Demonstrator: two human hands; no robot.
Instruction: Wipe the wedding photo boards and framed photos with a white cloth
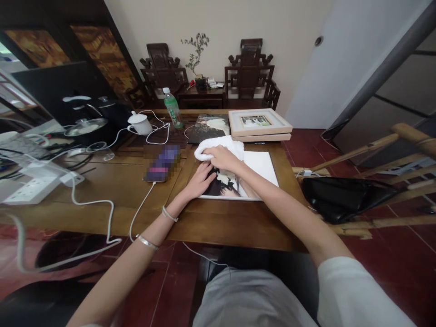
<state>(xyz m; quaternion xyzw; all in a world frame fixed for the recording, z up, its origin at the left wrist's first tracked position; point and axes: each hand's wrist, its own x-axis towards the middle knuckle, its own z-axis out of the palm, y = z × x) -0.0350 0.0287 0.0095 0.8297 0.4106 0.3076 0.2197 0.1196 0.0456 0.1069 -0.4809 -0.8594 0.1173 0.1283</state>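
A photo panel [225, 185] with a white area on its right side lies flat on the wooden table near its front edge. My left hand [200, 179] rests flat on the panel's left part, fingers stretched out. My right hand [223, 159] is closed on a white cloth [221, 144], which lies bunched over the panel's far left part and hides some of the picture. Just behind the cloth lies another dark photo panel [206, 129]. Two light wooden picture frames [260, 122] are stacked to the right of it.
On the left stand a phone [161, 164] on a cable, a lidded white cup [139, 123], a green-labelled bottle [173, 108], a glass pot [86, 127] and a white power strip [30, 184] with loose cables. A black bag [344, 195] hangs by a wooden chair at right.
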